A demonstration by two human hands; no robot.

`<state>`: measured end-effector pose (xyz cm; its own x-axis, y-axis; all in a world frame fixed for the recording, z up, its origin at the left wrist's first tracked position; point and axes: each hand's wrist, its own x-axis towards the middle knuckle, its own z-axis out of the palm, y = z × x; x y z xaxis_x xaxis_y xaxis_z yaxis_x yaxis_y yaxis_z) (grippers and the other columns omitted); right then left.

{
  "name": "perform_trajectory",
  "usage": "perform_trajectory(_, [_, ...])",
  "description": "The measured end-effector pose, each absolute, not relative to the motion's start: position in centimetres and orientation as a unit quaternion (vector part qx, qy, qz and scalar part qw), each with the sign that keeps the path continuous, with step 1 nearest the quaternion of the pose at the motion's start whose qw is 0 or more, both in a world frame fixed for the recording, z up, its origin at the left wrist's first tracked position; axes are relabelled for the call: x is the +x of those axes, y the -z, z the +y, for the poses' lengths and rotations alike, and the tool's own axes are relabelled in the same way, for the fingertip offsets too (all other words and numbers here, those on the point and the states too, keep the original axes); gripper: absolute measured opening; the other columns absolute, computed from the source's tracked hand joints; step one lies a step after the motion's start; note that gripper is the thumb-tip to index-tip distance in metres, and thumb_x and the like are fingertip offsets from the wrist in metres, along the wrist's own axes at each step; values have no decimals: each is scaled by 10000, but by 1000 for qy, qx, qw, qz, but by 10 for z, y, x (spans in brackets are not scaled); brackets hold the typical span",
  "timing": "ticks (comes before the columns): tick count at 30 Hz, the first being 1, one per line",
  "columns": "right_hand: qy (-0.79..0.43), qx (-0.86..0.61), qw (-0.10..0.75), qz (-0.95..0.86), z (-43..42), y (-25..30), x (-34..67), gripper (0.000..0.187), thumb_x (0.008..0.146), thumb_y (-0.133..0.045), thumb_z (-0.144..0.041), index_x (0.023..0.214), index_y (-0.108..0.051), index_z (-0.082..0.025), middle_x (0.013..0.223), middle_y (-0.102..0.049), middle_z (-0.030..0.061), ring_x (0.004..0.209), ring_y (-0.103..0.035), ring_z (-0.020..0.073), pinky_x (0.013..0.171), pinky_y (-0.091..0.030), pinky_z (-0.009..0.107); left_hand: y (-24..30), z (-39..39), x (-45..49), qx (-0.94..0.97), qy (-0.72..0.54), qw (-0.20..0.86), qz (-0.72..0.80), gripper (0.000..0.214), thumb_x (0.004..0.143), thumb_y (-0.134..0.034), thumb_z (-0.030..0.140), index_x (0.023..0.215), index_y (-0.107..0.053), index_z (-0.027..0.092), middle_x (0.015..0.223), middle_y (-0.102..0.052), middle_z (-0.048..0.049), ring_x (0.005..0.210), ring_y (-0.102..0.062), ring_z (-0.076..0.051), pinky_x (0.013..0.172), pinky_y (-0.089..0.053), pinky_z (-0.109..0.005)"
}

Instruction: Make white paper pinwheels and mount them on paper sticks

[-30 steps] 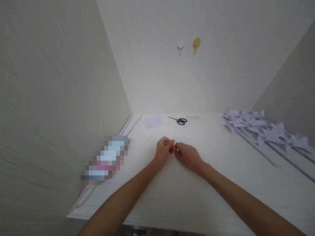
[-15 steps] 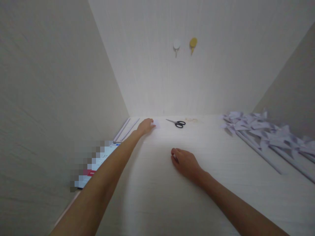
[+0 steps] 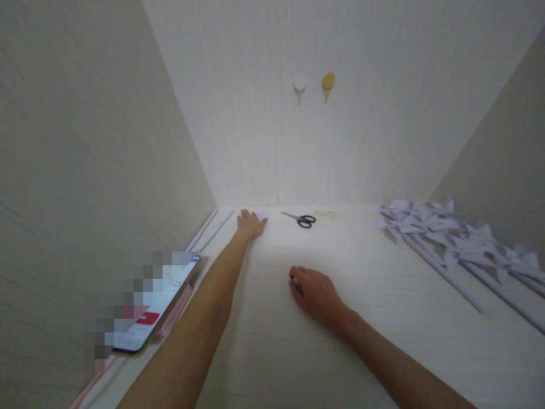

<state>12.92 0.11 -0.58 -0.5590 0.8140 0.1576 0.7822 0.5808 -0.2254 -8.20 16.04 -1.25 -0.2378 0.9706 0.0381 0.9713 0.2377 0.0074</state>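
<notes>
Paper square (image 3: 263, 217) under left hand (image 3: 250, 225) (flat).

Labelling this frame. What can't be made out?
Head view only.
Paper sheet: mostly under the left hand.
Right hand: curled fingers hide what, if anything, the grip holds.
Phone: screen partly pixelated.
Paper pinwheels: cut off by the right edge.

The counter (image 3: 383, 341) looks like pale wood-grain laminate, smooth and matt. The small sheet (image 3: 264, 217) and the pinwheels (image 3: 430, 224) lying on it are thin paper, dull and sharply creased at the folds. The scissors (image 3: 300, 219) have bare metal blades and black plastic handles, while the phone (image 3: 162, 301) shows a glossy glass face.
</notes>
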Motion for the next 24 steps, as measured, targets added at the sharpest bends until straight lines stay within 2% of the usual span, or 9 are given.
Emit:
perform_trajectory(8, [-68, -440, 128, -886, 2, 8, 130, 124, 806, -358, -189, 837, -478, -185, 803, -596, 27, 700, -539, 131, 575, -300, 241, 22, 161, -83, -594, 11, 18, -804, 784, 757, -143, 586, 1286, -258, 18, 1336, -225, -271, 1246, -195, -349, 968, -177, -483])
perform_trajectory(24, [-73, -439, 129, -886, 2, 7, 130, 132, 816, -354, -196, 847, -482, -187, 813, -602, 31, 715, -544, 132, 584, -308, 240, 21, 159, -78, -603, 18, 58, -796, 708, 791, -188, 517, 1276, -257, 6, 1302, -290, -281, 1196, -293, -359, 943, -204, -470])
